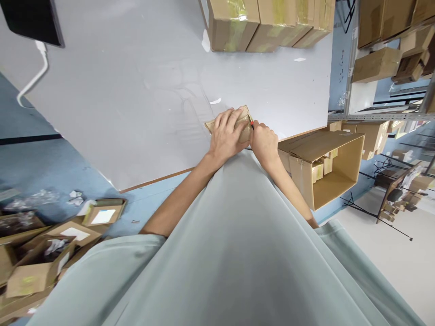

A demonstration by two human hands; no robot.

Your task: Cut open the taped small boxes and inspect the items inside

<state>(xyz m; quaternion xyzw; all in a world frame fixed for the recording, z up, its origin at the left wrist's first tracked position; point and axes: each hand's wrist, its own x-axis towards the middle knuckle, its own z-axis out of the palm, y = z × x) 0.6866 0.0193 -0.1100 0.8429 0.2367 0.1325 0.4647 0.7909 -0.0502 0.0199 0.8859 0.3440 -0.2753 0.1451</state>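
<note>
A small brown cardboard box [245, 132], with clear tape showing on it, is at the near edge of the grey-white table. Over its top and left side lies my left hand [227, 131], fingers bent around it and holding it. My right hand [265, 140] is closed at the box's right edge. From its fingers pokes a small tool with a red and black tip [252, 123], touching or very near the box edge; most of it is hidden in the fist, so its exact kind does not show.
Taped cartons [234, 27] stand in a row at the table's far side. A black device [32, 20] with a white cable [44, 68] is far left. An open carton [336, 181] holding small boxes is right of me; discarded boxes [34, 276] pile up at lower left. Shelves [390, 115] stand at right.
</note>
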